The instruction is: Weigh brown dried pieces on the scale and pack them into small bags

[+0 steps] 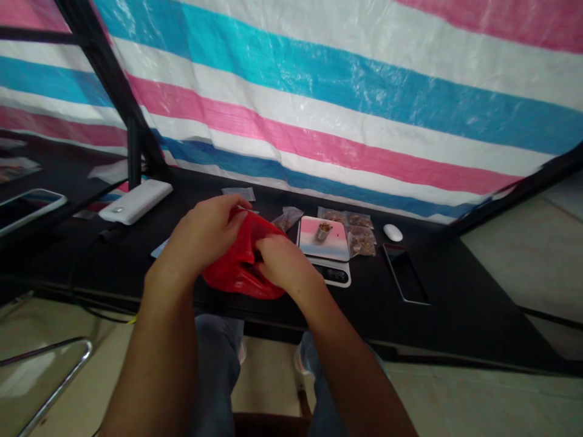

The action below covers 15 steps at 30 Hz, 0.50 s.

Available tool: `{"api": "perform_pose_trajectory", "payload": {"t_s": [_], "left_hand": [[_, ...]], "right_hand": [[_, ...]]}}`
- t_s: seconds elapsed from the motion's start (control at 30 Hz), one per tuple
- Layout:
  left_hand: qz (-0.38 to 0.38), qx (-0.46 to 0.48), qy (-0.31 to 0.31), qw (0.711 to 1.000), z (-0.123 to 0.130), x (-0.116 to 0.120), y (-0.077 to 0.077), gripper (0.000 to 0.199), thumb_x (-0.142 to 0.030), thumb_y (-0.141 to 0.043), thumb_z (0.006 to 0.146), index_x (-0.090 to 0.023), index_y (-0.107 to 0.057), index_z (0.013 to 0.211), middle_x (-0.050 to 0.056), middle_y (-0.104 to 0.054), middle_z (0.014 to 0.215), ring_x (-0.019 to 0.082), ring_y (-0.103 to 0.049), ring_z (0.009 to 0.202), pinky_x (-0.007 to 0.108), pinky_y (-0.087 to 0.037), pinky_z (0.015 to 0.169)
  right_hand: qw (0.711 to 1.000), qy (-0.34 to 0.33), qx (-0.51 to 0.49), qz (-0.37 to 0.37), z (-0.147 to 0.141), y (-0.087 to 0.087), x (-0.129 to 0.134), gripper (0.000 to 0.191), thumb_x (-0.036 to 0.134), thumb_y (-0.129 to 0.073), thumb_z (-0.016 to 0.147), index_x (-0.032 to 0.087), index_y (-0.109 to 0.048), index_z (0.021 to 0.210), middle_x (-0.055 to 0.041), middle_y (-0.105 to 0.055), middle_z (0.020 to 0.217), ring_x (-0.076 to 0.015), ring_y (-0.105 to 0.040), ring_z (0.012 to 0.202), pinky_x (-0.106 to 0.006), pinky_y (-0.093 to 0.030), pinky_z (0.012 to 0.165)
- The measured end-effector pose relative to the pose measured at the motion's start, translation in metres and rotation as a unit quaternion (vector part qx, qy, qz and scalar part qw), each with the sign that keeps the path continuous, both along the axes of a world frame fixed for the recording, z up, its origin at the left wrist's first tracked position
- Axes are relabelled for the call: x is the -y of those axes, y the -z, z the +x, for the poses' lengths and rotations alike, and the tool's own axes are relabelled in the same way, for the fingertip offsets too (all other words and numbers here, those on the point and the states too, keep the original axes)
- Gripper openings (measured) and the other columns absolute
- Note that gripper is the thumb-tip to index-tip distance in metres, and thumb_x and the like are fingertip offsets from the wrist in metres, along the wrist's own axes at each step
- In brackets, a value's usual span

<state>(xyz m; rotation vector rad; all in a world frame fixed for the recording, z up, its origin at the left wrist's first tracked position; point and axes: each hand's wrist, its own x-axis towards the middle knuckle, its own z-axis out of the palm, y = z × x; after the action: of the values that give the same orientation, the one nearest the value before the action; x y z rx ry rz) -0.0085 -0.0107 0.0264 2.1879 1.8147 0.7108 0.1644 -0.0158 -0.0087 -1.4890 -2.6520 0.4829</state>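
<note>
A red plastic bag point(234, 270) stands on the black table in front of me. My left hand point(209, 227) is closed on the bag's upper rim and holds it up. Into the bag's mouth reaches my right hand point(285, 258); its fingertips are hidden inside, so what they touch does not show. Just right of the bag is a white digital scale point(336, 275) with a small metal cup point(323, 230) of brown dried bits on its plate. Several filled clear packets point(362, 241) lie beside the scale, and another packet point(288, 218) rests behind the bag.
A phone point(405, 274) and a white mouse point(392, 232) lie to the right. At left are a white power bank point(136, 201), a cable and another phone point(30, 209). An unfilled clear packet point(239, 193) lies at the back, before a striped tarp point(296, 130).
</note>
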Motion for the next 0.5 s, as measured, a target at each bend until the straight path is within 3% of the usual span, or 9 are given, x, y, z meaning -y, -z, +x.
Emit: {"api": "perform_pose_trajectory", "payload": {"t_s": [0.1, 0.23, 0.33, 0.4, 0.5], "left_hand": [[0.021, -0.049, -0.014, 0.999, -0.004, 0.001, -0.002, 0.040, -0.031, -0.051, 0.094, -0.018, -0.074, 0.125, 0.014, -0.075, 0.126, 0.033, -0.070, 0.116, 0.047, -0.054, 0.106], [0.075, -0.033, 0.016, 0.997, 0.008, 0.012, -0.019, 0.038, -0.029, -0.055, 0.093, -0.020, -0.075, 0.125, 0.012, -0.072, 0.132, 0.031, -0.065, 0.123, 0.044, -0.050, 0.113], [-0.018, -0.018, 0.070, 0.997, 0.021, 0.018, -0.023, 0.027, -0.027, -0.053, 0.095, -0.023, -0.076, 0.109, 0.007, -0.078, 0.114, 0.026, -0.071, 0.107, 0.036, -0.055, 0.099], [-0.090, -0.043, 0.091, 0.991, 0.025, 0.018, -0.017, 0.026, -0.024, -0.051, 0.095, -0.021, -0.075, 0.105, 0.008, -0.080, 0.106, 0.026, -0.073, 0.100, 0.034, -0.055, 0.092], [-0.164, -0.077, 0.068, 0.981, 0.022, 0.014, -0.002, 0.033, -0.012, -0.047, 0.090, -0.015, -0.074, 0.109, 0.014, -0.081, 0.109, 0.028, -0.075, 0.099, 0.035, -0.054, 0.084]], "right_hand": [[1.000, -0.003, 0.010, -0.008, 0.002, -0.001, -0.001, 0.022, 0.018, -0.067, 0.094, 0.016, -0.078, 0.113, -0.0165, -0.078, 0.123, -0.0285, -0.073, 0.117, -0.036, -0.054, 0.100], [1.000, 0.004, 0.013, -0.008, 0.000, -0.003, 0.002, 0.027, 0.020, -0.069, 0.092, 0.014, -0.077, 0.117, -0.0204, -0.074, 0.130, -0.0313, -0.070, 0.124, -0.039, -0.055, 0.102], [1.000, -0.004, -0.013, -0.004, -0.004, 0.001, 0.003, 0.031, 0.017, -0.062, 0.095, 0.014, -0.076, 0.123, -0.0206, -0.074, 0.130, -0.0304, -0.070, 0.124, -0.038, -0.055, 0.102], [1.000, 0.001, -0.017, -0.004, -0.006, 0.005, 0.002, 0.033, 0.017, -0.056, 0.099, 0.013, -0.076, 0.124, -0.0204, -0.077, 0.125, -0.0304, -0.073, 0.119, -0.038, -0.057, 0.098], [1.000, 0.012, -0.004, -0.009, -0.006, 0.006, 0.001, 0.032, 0.016, -0.054, 0.098, 0.011, -0.078, 0.120, -0.0216, -0.078, 0.120, -0.0316, -0.076, 0.113, -0.038, -0.058, 0.094]]}}
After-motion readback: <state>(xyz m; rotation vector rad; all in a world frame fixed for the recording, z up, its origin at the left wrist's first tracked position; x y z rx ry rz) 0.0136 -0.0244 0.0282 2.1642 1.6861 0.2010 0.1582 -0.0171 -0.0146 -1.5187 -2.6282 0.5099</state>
